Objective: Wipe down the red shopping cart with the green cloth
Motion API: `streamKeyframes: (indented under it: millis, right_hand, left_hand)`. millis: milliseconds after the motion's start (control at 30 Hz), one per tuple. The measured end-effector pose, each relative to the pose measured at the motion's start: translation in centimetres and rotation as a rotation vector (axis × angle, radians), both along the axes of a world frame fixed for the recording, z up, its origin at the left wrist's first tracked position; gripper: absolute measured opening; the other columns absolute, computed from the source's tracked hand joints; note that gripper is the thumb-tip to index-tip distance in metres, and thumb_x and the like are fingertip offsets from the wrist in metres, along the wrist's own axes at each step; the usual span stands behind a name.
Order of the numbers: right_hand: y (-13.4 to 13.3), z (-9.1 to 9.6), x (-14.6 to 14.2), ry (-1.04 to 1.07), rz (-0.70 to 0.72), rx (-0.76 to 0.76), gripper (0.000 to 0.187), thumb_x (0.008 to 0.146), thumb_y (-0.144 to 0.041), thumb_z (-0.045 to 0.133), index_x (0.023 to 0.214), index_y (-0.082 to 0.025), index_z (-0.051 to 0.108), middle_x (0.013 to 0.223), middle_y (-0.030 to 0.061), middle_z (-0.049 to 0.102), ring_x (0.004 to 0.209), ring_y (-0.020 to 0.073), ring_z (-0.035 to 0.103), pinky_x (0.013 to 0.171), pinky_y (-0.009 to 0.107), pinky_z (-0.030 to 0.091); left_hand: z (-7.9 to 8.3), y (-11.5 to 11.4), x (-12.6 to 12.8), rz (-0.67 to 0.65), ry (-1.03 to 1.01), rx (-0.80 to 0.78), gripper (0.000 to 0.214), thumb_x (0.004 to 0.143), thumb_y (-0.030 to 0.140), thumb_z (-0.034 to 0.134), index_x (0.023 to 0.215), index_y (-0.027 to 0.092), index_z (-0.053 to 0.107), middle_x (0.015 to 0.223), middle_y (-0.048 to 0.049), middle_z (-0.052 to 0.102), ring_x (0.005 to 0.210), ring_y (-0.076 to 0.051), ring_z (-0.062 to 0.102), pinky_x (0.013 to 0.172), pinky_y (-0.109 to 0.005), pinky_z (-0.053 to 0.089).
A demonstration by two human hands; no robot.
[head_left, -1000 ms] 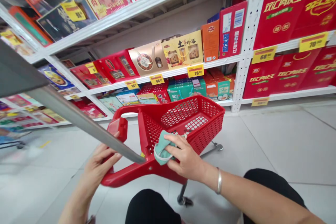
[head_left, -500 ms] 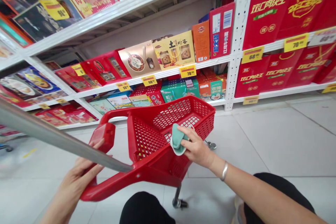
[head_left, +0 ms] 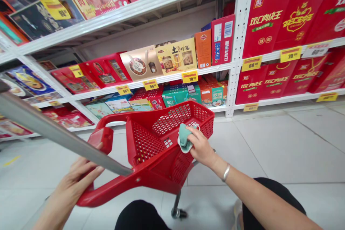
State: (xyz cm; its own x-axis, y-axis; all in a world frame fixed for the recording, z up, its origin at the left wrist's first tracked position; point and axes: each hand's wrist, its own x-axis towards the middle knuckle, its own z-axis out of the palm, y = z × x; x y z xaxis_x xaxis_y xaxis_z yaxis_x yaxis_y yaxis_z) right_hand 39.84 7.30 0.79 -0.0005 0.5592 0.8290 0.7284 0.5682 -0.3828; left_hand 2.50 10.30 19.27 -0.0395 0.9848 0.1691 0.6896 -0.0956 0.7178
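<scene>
A red plastic shopping cart (head_left: 151, 179) with perforated basket walls stands in front of me, a slanting grey metal pole (head_left: 67, 136) joined to its near rim. My left hand (head_left: 83, 176) is wrapped round the red handle block at the cart's left end, partly behind the pole. My right hand (head_left: 201, 145) pinches a folded green cloth (head_left: 184, 137) with a white edge. It holds the cloth against the near rim of the basket, toward the right end. A silver bangle (head_left: 225, 172) is on my right wrist.
White metal shelving (head_left: 151, 3) runs along the far side, stocked with boxed goods and yellow price tags. Red gift bags (head_left: 265, 21) stand on the right shelves. Beneath the cart are pale floor tiles (head_left: 283, 143); a caster wheel (head_left: 178, 213) shows near my knees.
The cart and both hands appear slightly farther left, and the shelves have shifted in view too. The cloth stays in my right hand at the rim, turned a little.
</scene>
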Motion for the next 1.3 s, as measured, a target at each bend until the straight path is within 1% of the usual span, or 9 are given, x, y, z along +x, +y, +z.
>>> streamKeyframes:
  millis: [167,233,400,633,900,967,1067,1167,1300]
  right_hand:
    - [0.4,0.4,-0.8,0.144,0.033,-0.084,0.074,0.077,-0.002,0.057,0.149,-0.019,0.054,0.124,0.0139,0.073,0.114,0.0255,0.07,0.101,0.044,0.059]
    - [0.4,0.6,-1.2,0.126,0.017,-0.137,0.081,0.075,0.0,0.055,0.154,-0.02,0.053,0.126,0.0139,0.071,0.116,0.0255,0.068,0.102,0.044,0.058]
    - [0.0,1.2,-1.7,-0.052,-0.115,-0.124,0.063,0.075,0.004,0.056,0.13,-0.022,0.071,0.139,0.0147,0.069,0.126,0.0278,0.065,0.102,0.044,0.057]
    - [0.3,2.2,-2.6,-0.237,-0.348,0.131,0.057,0.093,-0.002,0.059,0.143,-0.029,0.066,0.14,0.0093,0.073,0.13,0.0296,0.063,0.097,0.042,0.054]
    - [-2.0,1.6,-6.3,-0.148,-0.179,-0.029,0.081,0.08,-0.007,0.063,0.159,-0.013,0.049,0.156,0.019,0.058,0.147,0.0402,0.048,0.115,0.062,0.051]
    - [-2.2,1.4,-6.1,-0.128,-0.125,-0.049,0.084,0.083,-0.01,0.065,0.164,-0.013,0.043,0.154,0.0199,0.06,0.145,0.0385,0.051,0.115,0.062,0.052]
    - [-1.8,1.4,-5.2,-0.136,-0.113,0.0,0.076,0.089,-0.003,0.055,0.163,-0.012,0.043,0.146,0.0212,0.066,0.138,0.0317,0.061,0.112,0.054,0.058]
    - [-1.6,2.0,-4.6,-0.154,-0.131,0.039,0.064,0.092,0.003,0.046,0.154,-0.012,0.056,0.141,0.0213,0.069,0.132,0.0272,0.066,0.108,0.046,0.062]
    - [-2.4,3.6,-6.0,-0.239,-0.057,0.187,0.044,0.1,-0.004,0.052,0.141,-0.015,0.066,0.137,0.017,0.073,0.139,0.0251,0.063,0.118,0.048,0.054]
  left_hand:
    - [-0.2,-0.2,-1.0,0.018,-0.021,0.017,0.081,0.027,0.099,0.075,0.067,0.03,0.084,0.133,-0.0117,0.076,0.142,-0.044,0.057,0.129,-0.058,0.027]
    - [-0.3,-0.4,-1.6,0.025,-0.031,0.028,0.079,0.027,0.098,0.076,0.069,0.031,0.085,0.132,-0.0108,0.077,0.142,-0.044,0.057,0.128,-0.059,0.029]
    - [-0.2,-0.8,-1.6,0.045,-0.046,0.016,0.08,0.026,0.097,0.078,0.071,0.03,0.086,0.136,-0.0119,0.075,0.145,-0.045,0.054,0.129,-0.059,0.027]
    - [-0.2,-1.2,-1.0,0.086,-0.023,-0.02,0.092,0.02,0.1,0.073,0.071,0.024,0.086,0.146,-0.0217,0.067,0.151,-0.046,0.047,0.132,-0.054,0.025]
    - [-0.5,-1.4,-1.6,-0.011,0.057,0.018,0.079,0.042,0.101,0.069,0.069,0.028,0.083,0.139,-0.0154,0.073,0.149,-0.045,0.05,0.13,-0.062,0.026]
    - [-0.5,-1.3,-2.0,-0.01,0.044,0.034,0.077,0.042,0.1,0.071,0.072,0.03,0.084,0.137,-0.0126,0.075,0.149,-0.043,0.051,0.13,-0.061,0.026]
    - [-0.5,-1.3,-2.6,-0.019,0.026,0.036,0.074,0.045,0.097,0.073,0.079,0.033,0.087,0.136,-0.0086,0.076,0.149,-0.042,0.051,0.13,-0.058,0.026]
    - [-0.4,-1.5,-3.0,-0.041,0.022,0.037,0.07,0.049,0.094,0.075,0.082,0.033,0.088,0.139,-0.0071,0.075,0.148,-0.04,0.052,0.13,-0.055,0.026]
    - [-0.9,-1.4,-3.5,-0.029,0.023,0.06,0.071,0.05,0.094,0.075,0.08,0.031,0.088,0.14,-0.0091,0.074,0.147,-0.04,0.053,0.13,-0.055,0.027]
